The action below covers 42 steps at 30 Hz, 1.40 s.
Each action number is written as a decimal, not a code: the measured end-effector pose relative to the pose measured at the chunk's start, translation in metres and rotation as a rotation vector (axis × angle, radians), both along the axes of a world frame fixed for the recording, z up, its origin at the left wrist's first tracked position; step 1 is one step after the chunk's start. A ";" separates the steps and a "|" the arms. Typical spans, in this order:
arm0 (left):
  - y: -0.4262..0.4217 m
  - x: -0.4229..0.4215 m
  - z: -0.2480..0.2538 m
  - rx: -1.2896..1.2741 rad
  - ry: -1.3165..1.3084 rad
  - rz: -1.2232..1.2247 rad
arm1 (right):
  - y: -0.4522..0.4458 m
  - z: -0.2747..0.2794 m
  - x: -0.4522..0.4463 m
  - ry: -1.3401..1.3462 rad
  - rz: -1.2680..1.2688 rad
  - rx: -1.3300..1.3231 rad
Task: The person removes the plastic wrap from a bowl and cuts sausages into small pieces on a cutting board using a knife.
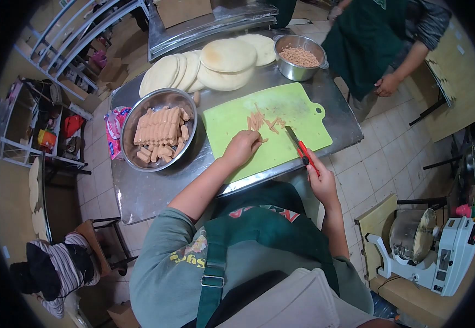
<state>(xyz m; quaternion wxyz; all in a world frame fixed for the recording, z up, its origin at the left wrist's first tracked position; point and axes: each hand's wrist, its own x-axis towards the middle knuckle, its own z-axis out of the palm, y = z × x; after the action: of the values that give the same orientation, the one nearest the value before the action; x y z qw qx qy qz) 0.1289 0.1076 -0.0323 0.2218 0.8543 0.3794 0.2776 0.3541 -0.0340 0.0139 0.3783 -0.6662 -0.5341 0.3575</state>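
Observation:
My left hand [241, 147] rests curled on the green cutting board [297, 104], its fingertips closed over a piece of sausage [263, 140]. Thin sausage strips [256, 120] lie just beyond those fingers, with more cut bits [274, 125] to the right. In my right hand [322, 183] is a utility knife [303, 152] with a red handle. Its blade points up and away, over the board's right half beside the cut bits. Left of the board, a steel bowl [190, 139] holds whole and broken sausages [161, 128].
Flat round breads [229, 56] are stacked behind the board. A steel pot [320, 50] of diced pieces stands at the table's back right. A pink packet [115, 131] lies left of the bowl. Another person [377, 46] stands across the table; a white machine [445, 257] is at right.

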 end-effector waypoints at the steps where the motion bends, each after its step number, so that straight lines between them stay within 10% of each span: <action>1: 0.003 -0.001 0.001 -0.029 -0.026 -0.016 | 0.000 -0.001 0.000 0.000 -0.001 0.001; 25: 0.055 0.000 -0.012 -0.597 -0.536 0.343 | 0.003 -0.018 0.009 -0.050 -0.033 0.094; 37: 0.063 0.000 0.016 -0.651 -0.249 0.263 | 0.002 -0.011 0.006 -0.055 -0.042 0.012; 42: 0.076 0.016 0.009 -0.042 -0.063 0.209 | 0.000 -0.010 0.007 -0.066 -0.051 0.008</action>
<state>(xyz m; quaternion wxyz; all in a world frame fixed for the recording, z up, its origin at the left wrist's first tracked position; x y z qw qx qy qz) 0.1450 0.1834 -0.0234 0.2213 0.7959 0.4651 0.3180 0.3616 -0.0337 0.0034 0.3719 -0.6895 -0.5307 0.3235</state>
